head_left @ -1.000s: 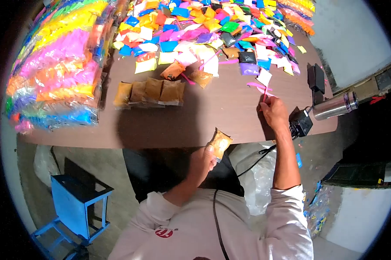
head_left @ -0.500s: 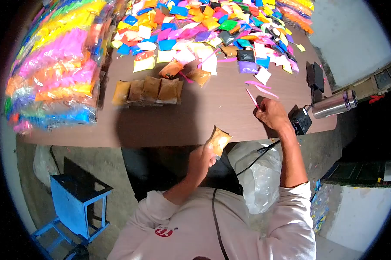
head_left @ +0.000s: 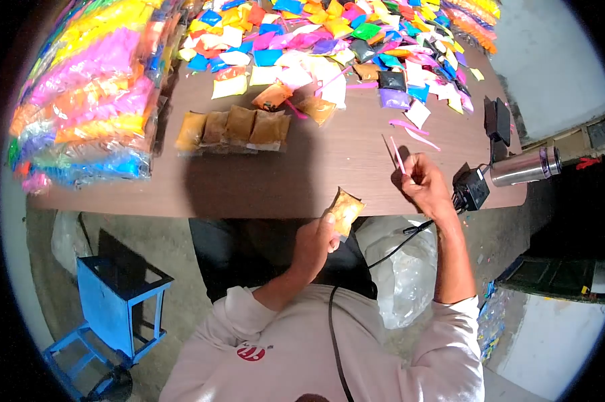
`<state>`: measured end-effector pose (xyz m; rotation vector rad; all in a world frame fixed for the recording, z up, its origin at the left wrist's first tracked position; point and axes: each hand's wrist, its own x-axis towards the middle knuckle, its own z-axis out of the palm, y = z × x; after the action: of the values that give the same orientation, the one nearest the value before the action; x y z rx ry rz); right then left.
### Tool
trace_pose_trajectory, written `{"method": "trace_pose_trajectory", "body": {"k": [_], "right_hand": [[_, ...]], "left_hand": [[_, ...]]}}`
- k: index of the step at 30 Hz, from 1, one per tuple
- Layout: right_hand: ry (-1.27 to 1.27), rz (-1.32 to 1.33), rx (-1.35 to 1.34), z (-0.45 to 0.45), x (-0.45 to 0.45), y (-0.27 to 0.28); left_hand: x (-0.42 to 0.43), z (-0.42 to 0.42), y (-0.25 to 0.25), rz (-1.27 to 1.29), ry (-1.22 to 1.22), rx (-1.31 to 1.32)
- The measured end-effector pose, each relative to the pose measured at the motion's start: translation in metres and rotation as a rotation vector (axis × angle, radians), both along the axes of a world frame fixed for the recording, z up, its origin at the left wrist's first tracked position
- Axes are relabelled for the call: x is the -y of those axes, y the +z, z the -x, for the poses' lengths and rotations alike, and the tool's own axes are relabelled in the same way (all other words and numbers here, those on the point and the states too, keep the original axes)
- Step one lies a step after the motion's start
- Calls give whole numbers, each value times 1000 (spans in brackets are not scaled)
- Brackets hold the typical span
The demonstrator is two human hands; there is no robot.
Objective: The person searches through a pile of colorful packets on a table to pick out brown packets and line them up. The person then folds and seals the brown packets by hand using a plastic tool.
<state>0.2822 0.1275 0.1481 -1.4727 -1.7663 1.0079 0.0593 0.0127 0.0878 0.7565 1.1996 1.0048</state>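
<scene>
My left hand [head_left: 316, 242] is closed around the lower end of a small golden-brown packet [head_left: 348, 211], held just over the table's front edge. Between the fingers of my right hand [head_left: 428, 185] is a thin pink stick [head_left: 398, 157], pointing up and away above the tabletop, its dark shadow beside it. Two curved pink strips [head_left: 409, 126] lie just beyond that hand. A row of several brown packets [head_left: 240, 126] rests on the table to the left, and an orange packet [head_left: 273, 96] and a tan packet [head_left: 317, 110] lie behind it.
Loose colourful packets [head_left: 365, 31] cover the back of the brown table [head_left: 249, 194]. Stacked bags of packets [head_left: 94, 94] fill its left side. On the right are a steel flask [head_left: 525, 166], a black adapter [head_left: 471, 189] and its cable. A blue stool [head_left: 104, 308] stands at lower left.
My right hand has lifted the pink stick off the tabletop and turned slightly, so its fingers show more. The packet stays in my left hand, tilted a little more to the right.
</scene>
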Motion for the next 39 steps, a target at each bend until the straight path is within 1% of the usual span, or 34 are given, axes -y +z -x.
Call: {"method": "trace_pose_trajectory", "body": {"k": [1,2,4,5,8,10,12,14,16,18,19,21,23,24,26,31,34,36,38,39], "right_hand": [[-87,104,-116,5,7,4],[-84,108,-117,12,13,6],[-153,87,-422,20,24,5],[-197,64,-395,24,30,-1],[-96,-25,-542,39,55,-9],[-111,-15,-610,58,75,-10],[-159,-123,-476,73,90,-19],[-70,-312,-195,74,91,-26],[-72,-302,-168,77,91,-24],[-73,-291,-141,79,89,-22],[-57,-298,-136,80,88,-21],[-38,-305,-130,80,85,-19],[-42,-414,30,80,83,-18],[-41,-412,29,80,81,-18],[-59,-495,73,78,76,-20],[-135,-429,7,74,69,-29],[-171,-498,49,69,64,-36],[-195,-487,60,62,63,-39],[-261,-313,-152,59,63,-40],[-215,-400,-72,65,67,-24]], "left_hand": [[0,0,2,4,5,-2],[0,0,5,16,10,44],[0,-1,6,30,18,90],[0,-1,6,16,24,98],[1,-3,0,7,45,112],[2,-4,-1,13,56,118],[0,-5,4,19,56,130],[0,-6,-2,13,34,139],[-1,-6,-3,6,14,150],[-3,-5,-1,-24,-118,192],[-2,-7,-2,-24,-116,193],[-1,-11,-4,-33,-101,344],[-2,-12,-1,-43,-89,311],[-2,-12,0,-54,-83,276],[-3,-12,0,-65,-91,251],[-3,-13,-3,-86,-83,195],[-3,-15,-1,-84,-74,141],[-3,-16,-4,-100,-50,119],[-2,-15,-7,-100,-49,126],[-1,-14,-8,-94,-49,131]]}}
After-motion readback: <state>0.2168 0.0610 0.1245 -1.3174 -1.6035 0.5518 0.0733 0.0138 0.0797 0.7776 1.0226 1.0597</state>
